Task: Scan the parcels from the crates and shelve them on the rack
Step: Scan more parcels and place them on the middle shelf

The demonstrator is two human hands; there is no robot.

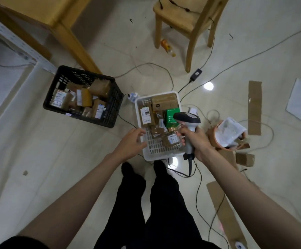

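Right hand (197, 141) wrapped round the grip of a grey handheld scanner (188, 121), head aimed away from the body over the white crate (147, 153); cable (198, 186) hanging off the handle base and trailing across the floor toward the feet. Left hand (132, 143) holding nothing, fingers loosely spread, hovering at the near-left rim of the white crate — contact with the rim not clear.

Directly under and between both hands: small brown parcel (170, 140) with a white label, lying on the crate's slotted floor, just left of the right hand's fingers; not gripped. Beyond the hands in the same crate: flat brown parcel (147, 115) with a white barcode label, green box (171, 117) partly hidden by the scanner head, larger brown box (164, 102) at the far end carrying a small dark square logo; print too small to read on all of them.

Further left of the left hand: black crate (82, 97) packed with brown parcels, white labels, text illegible; white rack upright (16, 42) beyond it.
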